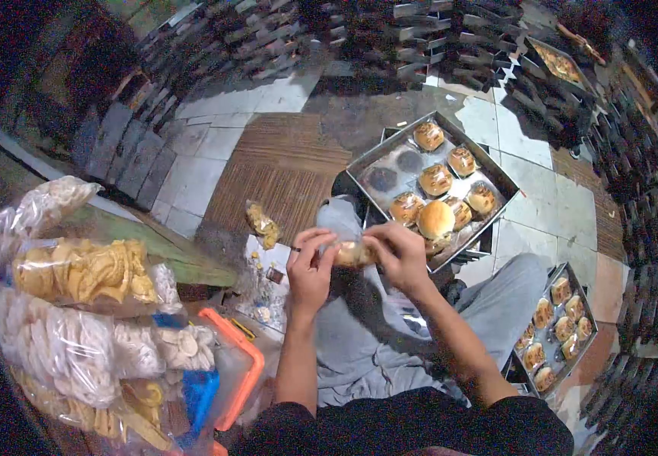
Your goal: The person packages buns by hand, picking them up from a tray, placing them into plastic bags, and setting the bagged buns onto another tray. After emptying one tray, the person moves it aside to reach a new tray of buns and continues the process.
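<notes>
A small piece of bread in clear plastic (352,254) is held in front of me, above my lap. My left hand (311,266) pinches its left end between thumb and fingers. On the right end, the fingertips of my right hand (399,256) are closed. Just beyond my right hand is a metal tray (371,152) of round browned buns, several of them in clear wrap. A larger bun (436,220) sits on top of others at the tray's near side. A clear bag of yellowish pieces (262,226) lies to the left of my hands.
Stacked clear bags of yellow crackers (85,270) and pale crackers (55,342) fill the left side, near an orange plastic rim (244,365) and a blue plastic piece (199,399). A second tray (572,366) of wrapped buns stands right of my knee. Another tray (557,61) is at far right.
</notes>
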### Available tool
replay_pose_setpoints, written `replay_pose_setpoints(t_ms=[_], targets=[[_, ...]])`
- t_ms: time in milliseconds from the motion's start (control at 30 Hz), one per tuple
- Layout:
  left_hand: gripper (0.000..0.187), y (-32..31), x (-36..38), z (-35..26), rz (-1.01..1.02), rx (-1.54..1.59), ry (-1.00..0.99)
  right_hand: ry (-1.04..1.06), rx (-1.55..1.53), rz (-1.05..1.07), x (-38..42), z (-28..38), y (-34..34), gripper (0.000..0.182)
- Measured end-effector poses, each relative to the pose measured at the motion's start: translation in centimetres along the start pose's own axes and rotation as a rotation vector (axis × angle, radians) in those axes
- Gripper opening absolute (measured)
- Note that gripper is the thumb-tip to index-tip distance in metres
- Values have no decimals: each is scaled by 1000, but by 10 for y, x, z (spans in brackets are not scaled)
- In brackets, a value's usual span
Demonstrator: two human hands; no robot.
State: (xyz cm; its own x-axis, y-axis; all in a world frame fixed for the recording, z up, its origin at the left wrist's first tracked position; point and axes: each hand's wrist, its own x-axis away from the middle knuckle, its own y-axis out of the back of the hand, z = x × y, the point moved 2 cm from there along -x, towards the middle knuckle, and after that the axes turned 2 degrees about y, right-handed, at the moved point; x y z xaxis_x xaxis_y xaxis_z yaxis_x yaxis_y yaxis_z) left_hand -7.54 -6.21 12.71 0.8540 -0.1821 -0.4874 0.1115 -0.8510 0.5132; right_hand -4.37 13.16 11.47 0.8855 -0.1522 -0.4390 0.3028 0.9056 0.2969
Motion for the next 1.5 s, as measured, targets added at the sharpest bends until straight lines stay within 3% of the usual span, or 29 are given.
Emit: replay_pose_setpoints(t_ms=[67, 133, 167, 200, 233, 300, 400, 467, 500, 533, 600, 667, 733, 800, 867, 933, 1000, 1033, 1067, 1100, 1133, 1233, 1300, 1333, 1400, 1433, 1467, 1500], targets=[[9, 1, -7, 8, -15, 240, -57, 225, 231, 57, -2, 32, 16, 18], [3, 6, -4, 4, -11, 308, 53, 404, 224, -253, 7, 34, 21, 17], [4, 9, -3, 3, 38, 298, 204, 416, 231, -264, 14, 17, 24, 17], [7, 8, 0, 4, 81, 292, 356, -113, -155, -155, 17, -24, 28, 17], [7, 9, 4, 5, 75, 300, 347, -649, -538, -30, 26, -49, 23, 18], [15, 8, 4, 8, 44, 188, 235, -570, -474, -65, 30, -43, 22, 18], [18, -2, -3, 12, -92, 316, 224, -481, -440, -139, 5, -23, 24, 14], [17, -13, -30, 7, -68, 265, 167, -516, -359, -95, -14, -19, 17, 14], [17, -14, -35, 5, -33, 197, 115, -578, -290, 31, -25, -20, 8, 13], [17, -7, -35, 4, -32, 195, 127, -587, -289, 38, -23, -34, 4, 13], [18, 11, -38, 6, 4, 95, 244, -717, -637, 19, -18, -70, -1, 14], [18, 17, -21, 25, -12, 46, 204, -695, -530, 50, -10, -61, -6, 17], [20, 20, -9, 40, -1, 179, 516, -718, -610, 55, 3, -70, -22, 16], [20, 27, -9, 26, -7, 178, 522, -793, -599, 97, 5, -62, -16, 15], [21, 30, -16, 19, -26, 163, 521, -537, -401, -20, -8, -46, -7, 21], [21, 27, -20, 10, -94, 190, 409, -539, -406, -38, -25, -32, -1, 23], [21, 18, -29, 11, -108, 129, 320, -622, -375, 84, -37, -31, -5, 22], [21, 14, -30, 13, -74, 71, 284, -464, -446, 130, -38, -47, -18, 21], [21, 13, -30, 13, -42, 16, 249, -607, -649, 147, -29, -65, -26, 23], [21, 24, -27, 3, -31, 22, 356, -614, -588, 170, -21, -75, -20, 22], [21, 30, -18, 4, -28, 11, 342, -616, -536, 182, -14, -80, -17, 22], [21, 43, 35, 12, 43, -191, 308, -817, -892, 199, 52, -84, -42, 19], [23, 40, 76, 31, 208, 221, 1019, -1008, -1072, 124, 98, -99, -74, 18], [23, 32, 84, 23, 216, 219, 1026, -1115, -1146, 58, 111, -101, -82, 19], [25, 15, 94, 6, 128, 379, 1054, -1109, -1187, 75, 116, -102, -82, 23], [36, 9, 90, 1, 192, 469, 1093, -1098, -965, 41, 106, -94, -71, 28], [36, 2, 93, 4, 210, 463, 1119, -1088, -740, 16, 97, -84, -57, 33], [44, -7, 92, 11, 296, 217, 780, -1125, -1035, -43, 87, -74, -44, 39]])
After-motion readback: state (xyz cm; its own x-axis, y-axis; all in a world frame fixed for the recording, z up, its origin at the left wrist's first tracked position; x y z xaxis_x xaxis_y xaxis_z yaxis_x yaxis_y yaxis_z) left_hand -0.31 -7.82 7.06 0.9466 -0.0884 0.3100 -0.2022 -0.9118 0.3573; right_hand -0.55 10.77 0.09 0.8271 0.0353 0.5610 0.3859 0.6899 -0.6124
